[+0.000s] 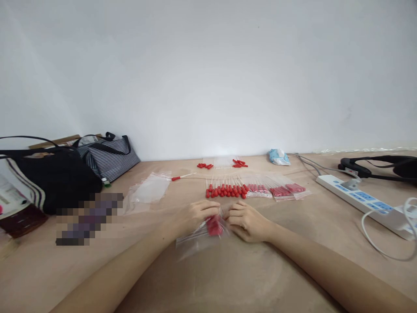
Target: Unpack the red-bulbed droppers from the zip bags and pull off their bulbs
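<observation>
At the near middle of the smooth tan worktop [234,282], holds a clear, wrinkled plastic zip bag with red pieces inside [214,227] by its upper part in the left hand [199,214]. Keeps that grip closed, with bent fingers over the film. Curls the fingers of the right hand [246,221] at the bag's right edge; cannot tell whether that grip pinches the plastic or only rests beside it. Spreads the bag's loose, glossy film toward the left forearm.

Just beyond the hands, shows a tight row of slim pale sticks with rounded red ends [226,190], red toward the hands. Continues rightward with flat, overlapping clear bags of red-ended sticks [279,191]. Farther back, near the wall, has two small groups of red-ended sticks, left [204,166] and right [240,163]. Left of the row, has one lone red-and-pale stick [176,178] near a slippery-looking stack of clear plastic bags [150,188].

Widens as tan surface between the forearms. Is bordered at left by a soft black fabric bag [61,178] and a grey-and-black striped bag [114,157], at right by a long white power strip [358,198] with looping cords.
</observation>
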### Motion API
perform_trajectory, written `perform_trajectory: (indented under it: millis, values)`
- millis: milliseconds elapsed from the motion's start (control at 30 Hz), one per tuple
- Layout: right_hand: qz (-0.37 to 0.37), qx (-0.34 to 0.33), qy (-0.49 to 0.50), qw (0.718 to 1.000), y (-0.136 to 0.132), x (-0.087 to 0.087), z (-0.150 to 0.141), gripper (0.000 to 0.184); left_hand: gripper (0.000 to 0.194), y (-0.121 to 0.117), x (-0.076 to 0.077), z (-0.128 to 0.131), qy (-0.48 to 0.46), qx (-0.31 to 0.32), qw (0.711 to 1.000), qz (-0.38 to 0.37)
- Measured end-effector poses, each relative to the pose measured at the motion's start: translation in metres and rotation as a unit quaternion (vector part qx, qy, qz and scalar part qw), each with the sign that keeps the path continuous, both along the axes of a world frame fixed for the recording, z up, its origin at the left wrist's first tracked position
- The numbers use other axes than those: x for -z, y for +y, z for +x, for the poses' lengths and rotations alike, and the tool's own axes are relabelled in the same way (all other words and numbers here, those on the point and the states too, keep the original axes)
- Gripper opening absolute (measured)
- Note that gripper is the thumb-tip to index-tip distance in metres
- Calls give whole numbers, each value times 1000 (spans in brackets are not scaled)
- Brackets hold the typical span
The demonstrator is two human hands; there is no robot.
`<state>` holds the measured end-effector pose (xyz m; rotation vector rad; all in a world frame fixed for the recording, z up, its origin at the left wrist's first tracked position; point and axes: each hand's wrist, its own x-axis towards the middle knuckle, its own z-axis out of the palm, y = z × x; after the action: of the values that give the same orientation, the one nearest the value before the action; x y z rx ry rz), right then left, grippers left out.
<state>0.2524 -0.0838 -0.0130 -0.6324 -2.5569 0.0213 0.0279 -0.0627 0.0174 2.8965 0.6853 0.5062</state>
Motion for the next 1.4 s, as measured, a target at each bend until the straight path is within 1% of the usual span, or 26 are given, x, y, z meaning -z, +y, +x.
perform_trajectory:
  millis: [33, 100, 133, 233, 300, 367, 433, 500, 533, 600, 633, 700, 767, 833, 967, 1033, 1100, 1200, 1233, 1300, 1400]
  values:
    - [-42, -2, 17, 999, -1, 0, 2, 11, 28, -6, 0, -3, -12, -37, 999, -27]
    - [-133, 5, 69, 989, -2, -1, 5, 14, 37, -23, 1, -12, -25, -110, 990, -84]
    - [-174, 20, 98, 980, -2, -1, 4, 16, 40, -31, 1, -16, -28, -129, 985, -107]
    - [-284, 73, 159, 943, -2, 0, -1, 16, 49, -49, 7, -26, -38, -162, 974, -152]
    - [-357, 77, 172, 915, -1, 1, -5, 17, 48, -52, 12, -28, -51, -177, 969, -163]
    - [-418, 56, 182, 888, -1, 2, -7, 27, 44, -48, 16, -26, -62, -188, 966, -167]
    - [-443, 48, 204, 872, -1, 4, -6, 41, 42, -41, 18, -21, -68, -191, 965, -168]
    - [-441, 66, 226, 866, 0, 5, -5, 48, 39, -34, 17, -15, -71, -182, 966, -167]
    - [-438, 81, 232, 865, 1, 6, -4, 48, 37, -31, 16, -13, -72, -173, 968, -166]
    - [-430, 104, 229, 867, 2, 5, -3, 41, 34, -26, 15, -8, -79, -159, 971, -163]
    - [-423, 104, 221, 873, 3, 5, -3, 36, 33, -25, 14, -7, -84, -157, 971, -161]
    - [-402, 84, 203, 889, 4, 3, -2, 29, 32, -24, 13, -5, -93, -155, 970, -160]
    - [-391, 57, 188, 899, 5, 1, -2, 28, 32, -23, 14, -5, -95, -153, 971, -158]
    - [-403, 41, 182, 896, 6, 0, -1, 33, 31, -24, 15, -6, -94, -147, 973, -153]
    - [-433, 35, 178, 883, 8, 2, -1, 61, 31, -23, 18, -7, -95, -133, 977, -139]
    - [-418, 44, 182, 889, 7, 2, -1, 65, 31, -23, 19, -8, -95, -129, 977, -138]
    - [-375, 57, 181, 908, 3, -1, -2, 55, 30, -23, 19, -8, -100, -127, 977, -136]
    - [-298, 72, 160, 938, -3, -7, -4, 28, 30, -24, 17, -8, -110, -119, 977, -137]
    - [-277, 76, 152, 946, -5, -8, -4, 22, 31, -24, 17, -8, -112, -114, 977, -139]
    - [-251, 86, 142, 954, -7, -9, -6, 16, 33, -24, 15, -8, -112, -104, 978, -145]
    - [-256, 92, 147, 951, -8, -8, -8, 12, 33, -23, 15, -8, -111, -104, 977, -148]
